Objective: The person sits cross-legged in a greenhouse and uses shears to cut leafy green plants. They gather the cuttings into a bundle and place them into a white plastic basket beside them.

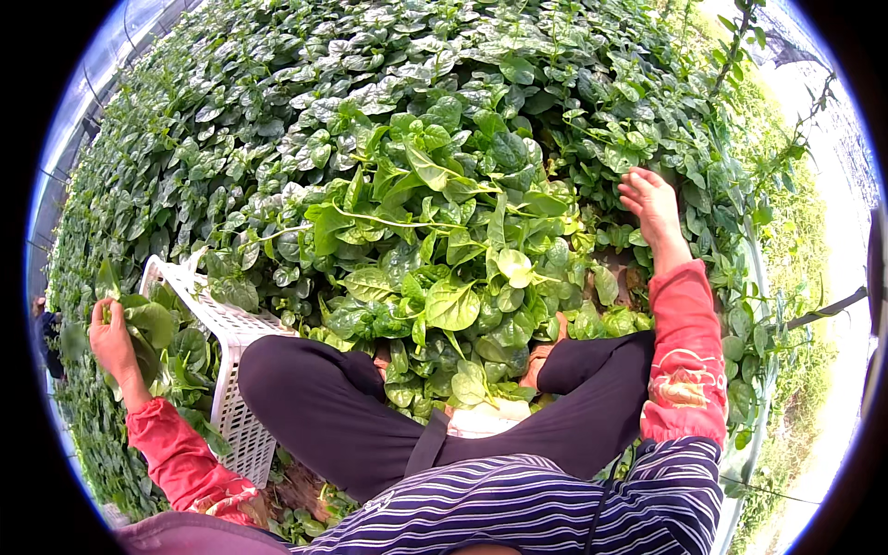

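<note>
My left hand (119, 347) is at the far left, over the white plastic crate (244, 427). Its fingers are curled round leafy green shoots (149, 326), which look like Malabar spinach, and more leaves lie in the crate beneath. My right hand (652, 208) is raised at the edge of the growing plants (617, 139), palm partly turned inward, its fingers a little apart with nothing seen in them. Between my bent legs and just ahead lies a heap of loose leaves and pale stems (451, 305).
Dense leafy plants (277, 118) fill the ground ahead and to the left. Clear sheeting (756, 277) and bright grass (791, 347) run along the right. A dark pole (825, 309) juts in there. Part of another person (50, 333) shows at the far left rim.
</note>
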A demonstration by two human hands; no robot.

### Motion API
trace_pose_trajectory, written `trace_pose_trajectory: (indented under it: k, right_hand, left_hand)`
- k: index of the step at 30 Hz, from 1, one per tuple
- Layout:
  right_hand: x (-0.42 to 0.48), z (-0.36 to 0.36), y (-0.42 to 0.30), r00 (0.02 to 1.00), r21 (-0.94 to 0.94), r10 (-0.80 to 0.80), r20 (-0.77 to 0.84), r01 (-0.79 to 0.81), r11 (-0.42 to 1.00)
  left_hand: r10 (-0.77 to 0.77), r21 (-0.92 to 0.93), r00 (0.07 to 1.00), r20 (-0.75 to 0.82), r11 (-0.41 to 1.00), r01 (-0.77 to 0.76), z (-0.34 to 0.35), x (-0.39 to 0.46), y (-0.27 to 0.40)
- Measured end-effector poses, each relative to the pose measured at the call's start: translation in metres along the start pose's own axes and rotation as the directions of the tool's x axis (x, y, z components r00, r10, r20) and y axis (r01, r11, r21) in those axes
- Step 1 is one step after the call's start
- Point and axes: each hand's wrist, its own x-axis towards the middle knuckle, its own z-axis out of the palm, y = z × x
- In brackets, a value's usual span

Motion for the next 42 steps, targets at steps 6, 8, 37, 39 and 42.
trace_pose_trajectory:
  k: [6,8,37,39,42]
  right_hand:
    - [0.048,0.156,0.096,0.879,-0.534,-0.254,0.404,0.452,0.715]
    - [0.066,0.186,0.122,0.834,-0.624,-0.285,0.473,0.546,0.559]
    - [-0.039,0.115,-0.061,0.86,0.114,-0.217,0.463,0.185,0.976]
    - [-0.06,0.107,-0.059,0.847,0.337,-0.301,0.438,0.155,0.928]
    - [-0.081,0.081,-0.049,0.873,0.292,-0.201,0.445,0.07,0.954]
  left_hand:
    - [-0.184,0.808,0.982,0.046,0.585,0.071,-0.027,-0.023,-0.168]
    - [-0.3,0.902,0.951,0.07,0.426,0.068,-0.034,-0.049,-0.187]
    - [-0.061,-0.279,0.997,0.036,0.958,0.069,-0.008,-0.029,-0.158]
    - [0.067,-0.449,0.99,0.121,0.894,-0.005,-0.018,-0.031,-0.024]
    - [0.382,-0.602,0.916,0.124,0.763,-0.236,-0.017,-0.056,0.129]
